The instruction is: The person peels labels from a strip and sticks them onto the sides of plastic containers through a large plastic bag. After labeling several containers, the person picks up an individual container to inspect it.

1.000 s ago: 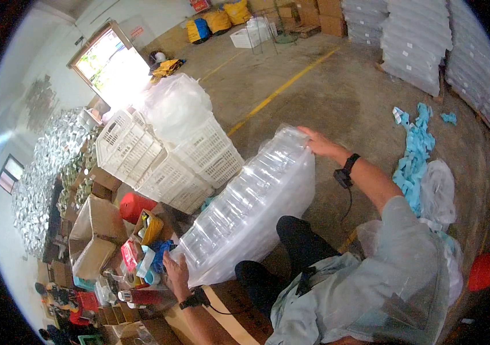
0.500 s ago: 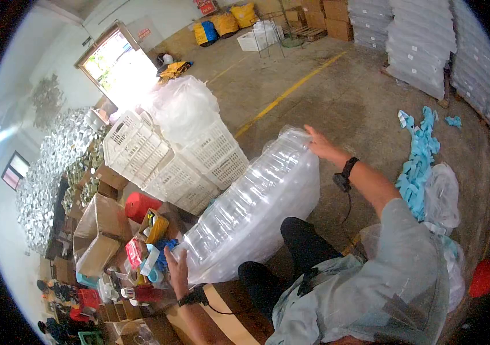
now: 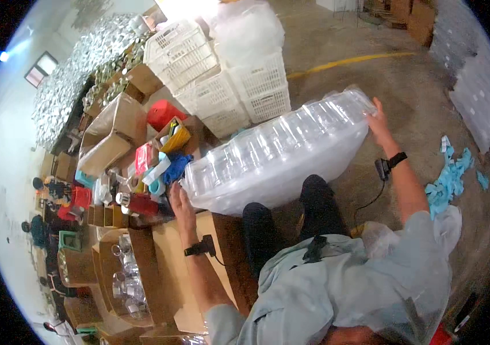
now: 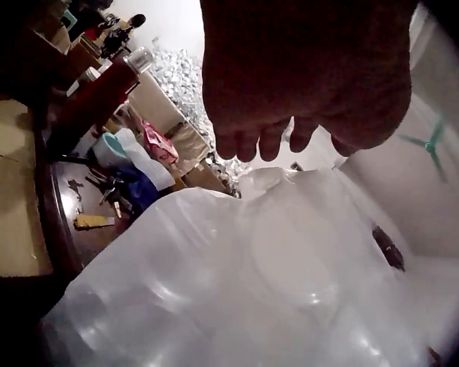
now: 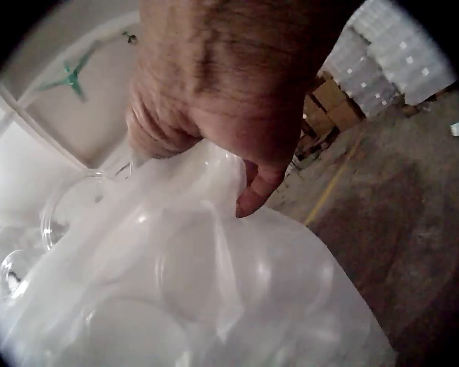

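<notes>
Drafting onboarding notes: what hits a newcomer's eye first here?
First, the long plastic-wrapped pack of clear containers across the middle of the head view, between the left hand and the right hand. Next, white crates stacked beyond it and, at upper left, a silvery heap.

In the head view, white slatted plastic crates point(image 3: 216, 86) stand stacked toward 11 o'clock, with a bulging translucent white plastic bag point(image 3: 248, 34) on them at 12. At 10 o'clock lie a heap of small silvery pieces point(image 3: 92, 69) and, nearer the middle, a red rounded object point(image 3: 164, 115). A crumpled dark-blue cloth point(image 3: 177, 168) sits at 9, crumpled light-blue strips point(image 3: 449, 181) at 3. The right wrist view shows a green 3-bladed fan point(image 5: 74, 80) at 10 o'clock.
</notes>
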The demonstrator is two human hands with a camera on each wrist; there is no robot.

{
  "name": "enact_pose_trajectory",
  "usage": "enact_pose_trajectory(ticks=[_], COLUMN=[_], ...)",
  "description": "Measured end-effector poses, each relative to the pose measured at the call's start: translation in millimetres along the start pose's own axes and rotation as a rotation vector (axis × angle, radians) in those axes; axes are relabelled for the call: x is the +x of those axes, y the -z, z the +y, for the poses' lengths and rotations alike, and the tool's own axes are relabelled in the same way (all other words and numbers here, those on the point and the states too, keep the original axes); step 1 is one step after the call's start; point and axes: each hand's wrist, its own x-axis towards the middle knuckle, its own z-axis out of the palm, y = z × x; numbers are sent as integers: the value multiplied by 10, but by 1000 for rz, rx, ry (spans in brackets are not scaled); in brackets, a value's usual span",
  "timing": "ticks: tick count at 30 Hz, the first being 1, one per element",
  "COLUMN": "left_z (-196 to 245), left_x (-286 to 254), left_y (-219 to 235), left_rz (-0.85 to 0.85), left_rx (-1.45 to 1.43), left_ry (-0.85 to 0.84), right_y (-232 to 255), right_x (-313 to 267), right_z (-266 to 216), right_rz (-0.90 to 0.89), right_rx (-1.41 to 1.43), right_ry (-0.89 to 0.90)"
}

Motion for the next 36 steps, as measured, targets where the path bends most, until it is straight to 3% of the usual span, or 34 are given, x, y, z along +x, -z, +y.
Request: enact_pose_trajectory(ticks=[2, 4, 5, 7, 11, 13, 21, 26, 29, 32, 34, 36], left_z=[82, 178, 158, 60, -49, -68, 25, -22, 199, -138, -196, -187], left_x=[-153, -241, -261, -272, -257, -244, -249, -237, -318, -235, -209, -177], left_y=[-52, -87, -83, -111, -124, -112, -122, -239, -358, -300, -267, -262], left_rz=[-7, -112, -112, -103, -125, -141, -167, -78, -5, -25, -34, -67], left_rx=[-50, 218, 216, 277, 356, 323, 118, -70, -170, -107, -51, -5], left_ry=[-8, -55, -50, -123, -236, -220, -61, -28, -16, -89, -85, -89], right_y=[0, 19, 10, 36, 78, 41, 9, -14, 38, 32, 34, 11], right_x=[-49, -67, -79, -98, -76, -115, -72, -44, -74, -119, -97, -93], right_z=[-56, -120, -145, -180, -74, -100, 22, 121, 22, -69, -23, -3], right_rz=[16, -6, -9, 50, 31, 15, 20, 6, -56, -26, 11, 4], right_rx=[5, 54, 50, -114, -184, -22, 33, 118, 123, 96, -12, 5], right_ry=[-1, -44, -44, -44, 10, -13, 5, 7, -4, -44, 46, 6])
